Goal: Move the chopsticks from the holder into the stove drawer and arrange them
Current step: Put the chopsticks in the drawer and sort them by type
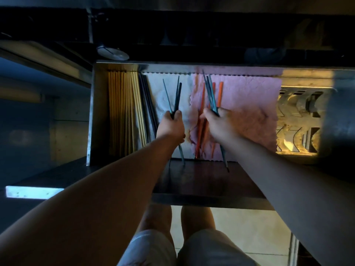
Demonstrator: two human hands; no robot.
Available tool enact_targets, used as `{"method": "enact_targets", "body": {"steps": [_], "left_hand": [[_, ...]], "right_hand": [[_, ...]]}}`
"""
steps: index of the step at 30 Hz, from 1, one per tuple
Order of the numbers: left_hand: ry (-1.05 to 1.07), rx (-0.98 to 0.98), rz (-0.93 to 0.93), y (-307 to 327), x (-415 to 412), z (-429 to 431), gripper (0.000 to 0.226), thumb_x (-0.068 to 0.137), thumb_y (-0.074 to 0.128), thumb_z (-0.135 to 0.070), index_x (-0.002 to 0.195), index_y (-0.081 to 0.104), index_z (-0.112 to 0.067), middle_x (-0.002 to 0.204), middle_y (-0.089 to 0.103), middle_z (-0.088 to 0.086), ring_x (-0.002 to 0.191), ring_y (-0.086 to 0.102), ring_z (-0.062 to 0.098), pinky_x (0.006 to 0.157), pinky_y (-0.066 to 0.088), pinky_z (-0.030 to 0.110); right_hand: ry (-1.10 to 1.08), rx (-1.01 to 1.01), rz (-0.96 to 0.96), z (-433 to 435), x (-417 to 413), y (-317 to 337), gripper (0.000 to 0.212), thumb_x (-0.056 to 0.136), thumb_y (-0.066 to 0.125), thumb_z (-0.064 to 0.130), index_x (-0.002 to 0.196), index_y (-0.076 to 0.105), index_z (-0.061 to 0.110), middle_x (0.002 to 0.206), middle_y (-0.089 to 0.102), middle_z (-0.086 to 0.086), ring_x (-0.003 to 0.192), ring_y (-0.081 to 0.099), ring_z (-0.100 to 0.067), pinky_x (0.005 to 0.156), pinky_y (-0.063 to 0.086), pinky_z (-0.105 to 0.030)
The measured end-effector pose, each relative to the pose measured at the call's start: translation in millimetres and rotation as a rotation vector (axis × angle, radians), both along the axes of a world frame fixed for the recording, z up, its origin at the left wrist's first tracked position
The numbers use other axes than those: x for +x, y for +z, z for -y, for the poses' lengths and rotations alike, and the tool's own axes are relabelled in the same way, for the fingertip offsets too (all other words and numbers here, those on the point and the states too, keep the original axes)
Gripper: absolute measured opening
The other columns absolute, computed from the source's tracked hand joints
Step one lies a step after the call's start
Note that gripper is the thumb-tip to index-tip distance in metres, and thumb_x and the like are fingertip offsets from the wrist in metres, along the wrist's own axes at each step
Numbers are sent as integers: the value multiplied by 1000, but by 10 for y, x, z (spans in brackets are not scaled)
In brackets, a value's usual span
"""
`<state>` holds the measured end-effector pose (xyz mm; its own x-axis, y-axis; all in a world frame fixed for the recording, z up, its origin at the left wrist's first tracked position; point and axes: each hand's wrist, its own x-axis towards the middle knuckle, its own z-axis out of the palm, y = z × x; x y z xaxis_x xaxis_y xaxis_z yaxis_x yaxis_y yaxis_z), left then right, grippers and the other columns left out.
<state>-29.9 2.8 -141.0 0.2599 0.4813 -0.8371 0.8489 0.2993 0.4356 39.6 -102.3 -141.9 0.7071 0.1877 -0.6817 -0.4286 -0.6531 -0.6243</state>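
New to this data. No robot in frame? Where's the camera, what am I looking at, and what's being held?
There is no robot here: a person works with two bare hands. The single picture comes from a wide-angle camera worn on the person's head, looking forward and down, so you see both forearms and the knees below.

The hands are over an open metal drawer. It is lined with a white cloth and a pink cloth. Yellow chopsticks lie in a neat row at its left side, with black chopsticks next to them. Orange chopsticks lie loose on the pink cloth.

The left hand grips a few dark blue chopsticks. The right hand grips a fuller dark blue bundle.
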Motion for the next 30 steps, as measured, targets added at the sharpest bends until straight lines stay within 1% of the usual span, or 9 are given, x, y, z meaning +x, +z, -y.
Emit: {"method": "enact_targets", "body": {"steps": [3,6,10,14,16,18,22,26,30], "left_hand": [[39,14,-10,-15,-85,-120,34,101,35,-39,120,52,-16,103,60,14,84,61,31,75,59,44],[54,50,-34,-54,-152,-245,32,100,37,-26,116,60,-10,115,64,19,107,61,38,92,53,52],[112,32,-79,-97,-238,-346,31,97,43,-15,120,61,-9,111,69,16,103,67,34,91,55,49],[131,6,-79,-109,-273,-408,31,95,46,-12,122,60,-14,112,69,15,102,67,33,90,56,48],[126,-1,-82,-143,-286,-443,29,94,52,-11,120,61,-16,107,69,10,98,67,32,88,57,46],[121,-30,-81,-199,-303,-474,31,91,59,-7,120,61,-17,106,68,6,98,67,29,87,57,43],[16,26,-85,-233,-325,-510,35,87,59,-3,120,62,-13,109,67,4,99,63,21,85,53,31],[-54,85,-114,-174,-322,-499,35,87,63,-9,122,56,-11,114,65,9,106,63,28,90,54,35],[-90,81,-112,-104,-330,-475,41,84,64,-16,121,47,-12,121,57,12,111,58,32,93,53,41]], "right_hand": [[-14,31,-128,-210,-95,-43,30,99,49,27,69,50,24,44,48,8,35,46,-1,40,34,-17],[5,-15,-136,-363,-181,-124,29,95,52,33,70,57,19,56,50,-2,43,47,-19,49,39,-27],[4,-68,-189,-558,-293,-227,19,91,60,29,82,66,14,68,62,-6,48,57,-22,47,49,-29],[10,-119,-192,-698,-391,-426,13,79,67,29,81,65,16,86,70,-17,74,69,-33,68,60,-47],[61,-187,-127,-740,-393,-460,23,78,70,30,94,67,14,92,69,-13,81,67,-28,68,58,-36],[110,-225,-78,-775,-377,-441,19,83,68,25,97,67,12,89,65,-8,79,62,-20,58,45,-21],[149,-242,-8,-811,-341,-543,22,83,66,18,100,71,4,84,63,-7,80,60,-17,67,44,-22],[186,-291,55,-852,-347,-591,35,84,68,18,117,65,6,115,68,-11,109,63,-25,95,47,-27],[253,-294,170,-840,-360,-490,27,86,65,16,112,63,9,113,69,-10,107,63,-25,89,45,-25]]}}
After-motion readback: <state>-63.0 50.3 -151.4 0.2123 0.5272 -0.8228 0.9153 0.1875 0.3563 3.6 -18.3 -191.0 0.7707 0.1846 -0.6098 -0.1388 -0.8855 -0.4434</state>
